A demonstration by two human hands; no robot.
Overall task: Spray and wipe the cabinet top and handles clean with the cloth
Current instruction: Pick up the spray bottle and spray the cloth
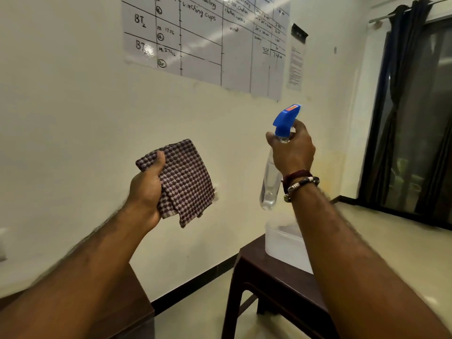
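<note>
My left hand (146, 189) is raised in front of the wall and grips a folded brown-and-white checked cloth (186, 182). To its right, my right hand (292, 149) holds a clear spray bottle (270, 182) by the neck, its blue trigger head (285, 119) pointing up and to the right. A dark brown wooden surface (137, 302) shows at the lower left under my left forearm; it may be the cabinet, but I cannot tell. No handles are in view.
A dark brown stool (269, 285) stands low in the middle with a white plastic container (283, 245) on it. A whiteboard chart (208, 37) hangs on the cream wall. Dark curtains (403, 94) and a glass door fill the right side.
</note>
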